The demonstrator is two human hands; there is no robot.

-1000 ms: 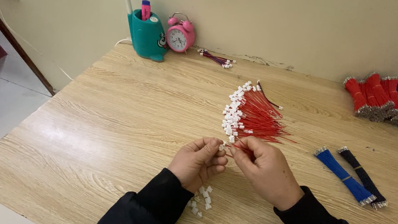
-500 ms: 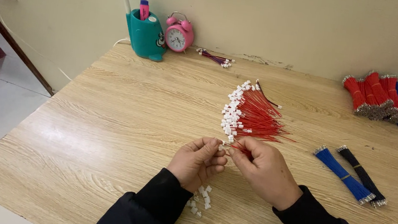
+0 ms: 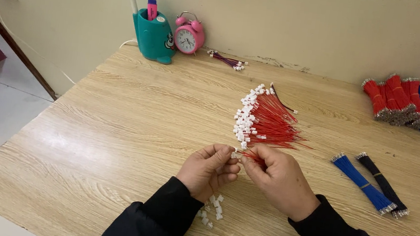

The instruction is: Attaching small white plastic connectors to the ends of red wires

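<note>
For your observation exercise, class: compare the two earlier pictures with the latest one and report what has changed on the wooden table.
Almost nothing changed. The left hand and right hand stay together, pinching a thin red wire beside the fan of red wires with white connectors. The loose white plastic connectors remain in place.

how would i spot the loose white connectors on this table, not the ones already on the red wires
Start at the near edge of the wooden table, where the person's left hand meets its black sleeve. The loose white connectors lie scattered on the wood just under that wrist. Unlike the white ends on the fanned red wire pile beyond the hands, these have no wires attached.
</note>
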